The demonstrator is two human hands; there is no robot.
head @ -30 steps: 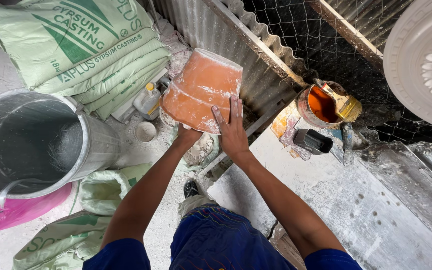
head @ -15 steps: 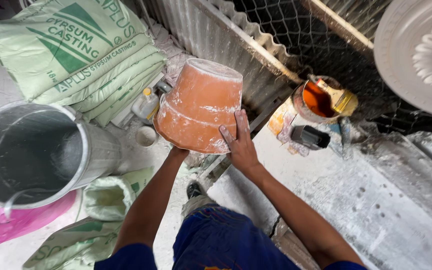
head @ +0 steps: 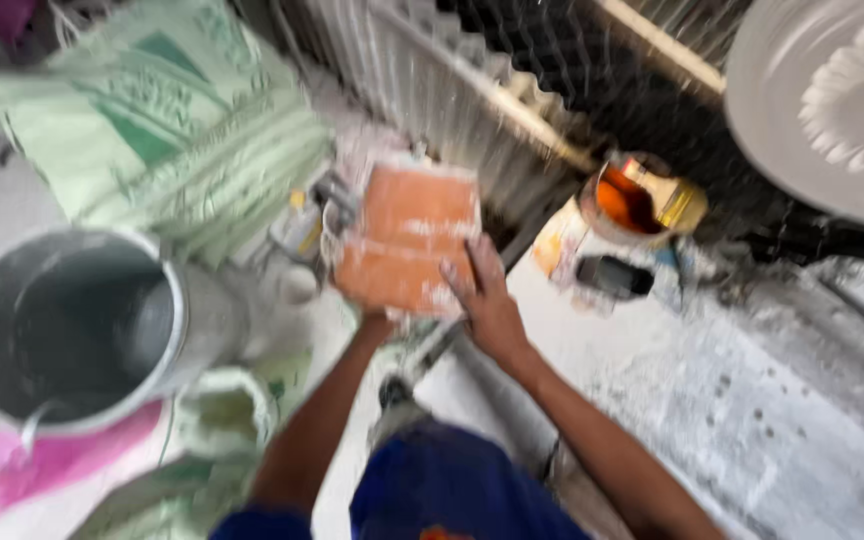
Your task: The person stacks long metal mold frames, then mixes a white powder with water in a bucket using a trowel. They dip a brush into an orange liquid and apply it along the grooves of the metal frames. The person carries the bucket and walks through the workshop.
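Just right of the grey bucket [head: 67,335], an orange tub [head: 407,240] is sitting in both hands, held up in front of the corrugated sheet [head: 422,75]. The right hand [head: 482,300] is pressing flat against the tub's right side, its fingers [head: 462,270] lying together and pointing up along the wall. The left hand [head: 372,318] is mostly hiding under the tub's lower edge, so I cannot tell how its fingers are lying; only the wrist is showing, touching the tub from below. White powder is streaking the tub's orange surface, and the picture is blurring with motion.

Above the bucket, green sacks [head: 167,130] are lying stacked, and another sack [head: 217,420] is slumping just below and right of the bucket. Something pink [head: 42,470] is spreading out under the bucket's lower rim. Well to the right of the bucket, past the tub, a small can [head: 637,200] with orange inside is standing on the dusty floor, with a dark object [head: 612,277] lying just below it. Farthest right of the bucket, a white moulded disc [head: 822,100] is filling the upper corner.
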